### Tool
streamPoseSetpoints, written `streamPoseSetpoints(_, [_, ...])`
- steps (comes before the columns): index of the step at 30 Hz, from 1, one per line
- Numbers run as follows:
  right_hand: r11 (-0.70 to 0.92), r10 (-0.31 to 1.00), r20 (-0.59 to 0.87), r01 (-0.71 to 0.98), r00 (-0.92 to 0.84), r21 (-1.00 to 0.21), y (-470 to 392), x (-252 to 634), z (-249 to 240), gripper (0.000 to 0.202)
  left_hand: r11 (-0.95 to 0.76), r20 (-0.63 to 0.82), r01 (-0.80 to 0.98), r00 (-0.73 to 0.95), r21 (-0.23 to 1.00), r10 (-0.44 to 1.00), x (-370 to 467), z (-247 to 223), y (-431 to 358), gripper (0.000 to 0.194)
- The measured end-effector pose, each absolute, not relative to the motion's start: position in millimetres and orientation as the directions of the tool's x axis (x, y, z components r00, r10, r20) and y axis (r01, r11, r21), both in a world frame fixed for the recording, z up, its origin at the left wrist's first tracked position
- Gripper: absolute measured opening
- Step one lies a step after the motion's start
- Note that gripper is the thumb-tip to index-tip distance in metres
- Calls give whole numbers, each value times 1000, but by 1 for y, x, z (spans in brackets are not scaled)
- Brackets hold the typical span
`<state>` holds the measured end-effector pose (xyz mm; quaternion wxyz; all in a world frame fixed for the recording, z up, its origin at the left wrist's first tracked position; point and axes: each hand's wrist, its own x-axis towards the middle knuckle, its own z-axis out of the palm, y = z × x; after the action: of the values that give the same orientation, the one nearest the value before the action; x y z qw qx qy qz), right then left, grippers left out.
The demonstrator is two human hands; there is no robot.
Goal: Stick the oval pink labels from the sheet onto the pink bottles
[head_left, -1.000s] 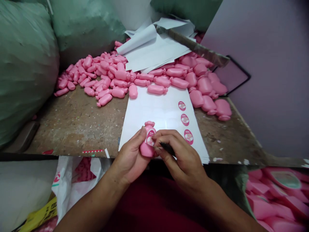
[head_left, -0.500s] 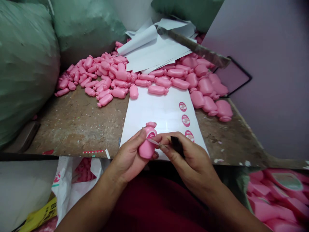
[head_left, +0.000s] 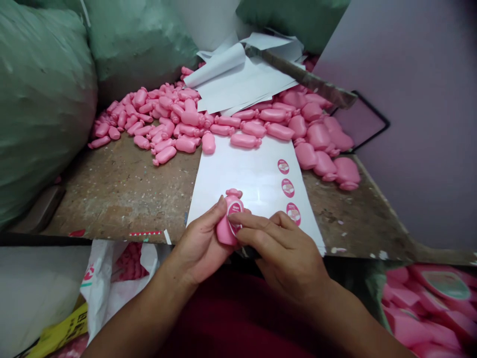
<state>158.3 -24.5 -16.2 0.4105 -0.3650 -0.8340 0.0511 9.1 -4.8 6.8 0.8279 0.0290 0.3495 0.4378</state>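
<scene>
My left hand (head_left: 203, 243) is closed round a small pink bottle (head_left: 225, 232), held upright with its neck away from me. An oval pink-and-white sticker (head_left: 235, 208) lies on the bottle's front. The fingertips of my right hand (head_left: 283, 248) press on this sticker. A black tool (head_left: 251, 252) shows in part under my right hand, tucked in its grip; its kind is hidden. Beneath both hands lies a white sticker sheet (head_left: 253, 171), with a column of three oval stickers (head_left: 288, 188) near its right edge.
Many pink bottles (head_left: 164, 119) are heaped across the back of the worn table (head_left: 112, 189). Loose white papers (head_left: 231, 82) and a wooden strip (head_left: 305, 74) lie on the heap. Large green sacks (head_left: 40, 99) stand behind at left. Bags of pink items (head_left: 428, 303) flank me below the edge.
The sticker, earlier partly lifted between my right fingers, now lies against the bottle. My right hand has turned over and presses on it. The black tool has swung under the hand.
</scene>
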Motion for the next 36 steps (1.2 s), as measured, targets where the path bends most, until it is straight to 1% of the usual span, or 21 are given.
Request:
streamPoseSetpoints(5, [715,644,671,601,-367,-358,-26,154,-17,31,613,-552,-702,369,363,748,8,5,-6,20])
streamPoseSetpoints(10, [733,621,662,609,-420,-302,-25,156,-18,29,602,-613,-688,285,404,737,10,11,-5,24])
streamPoseSetpoints(13, [752,595,659,607,-461,-255,-25,157,-19,28,600,-628,-688,266,407,732,11,12,-5,21])
streamPoseSetpoints(17, [768,575,660,598,-483,-231,-23,157,-17,30,598,-630,-688,260,411,732,12,10,-4,17])
streamPoseSetpoints(21, [779,565,658,584,-498,-227,-20,156,-16,32,587,-620,-673,238,449,748,11,5,-5,17])
streamPoseSetpoints(25, [790,554,658,571,-509,-224,-20,158,-17,30,547,-602,-690,200,474,773,13,3,-5,16])
streamPoseSetpoints(28, [795,553,654,560,-516,-231,-21,160,-18,28,544,-621,-693,176,473,764,15,4,-5,19])
streamPoseSetpoints(32, [807,549,622,546,-557,-224,-24,162,-18,30,510,-604,-693,133,510,786,15,5,-4,22])
streamPoseSetpoints(34, [811,551,614,537,-565,-233,-28,163,-18,30,513,-603,-683,132,520,787,14,3,-4,22])
streamPoseSetpoints(36, [813,559,605,517,-567,-267,-33,165,-20,28,532,-614,-669,142,518,777,12,0,-4,23])
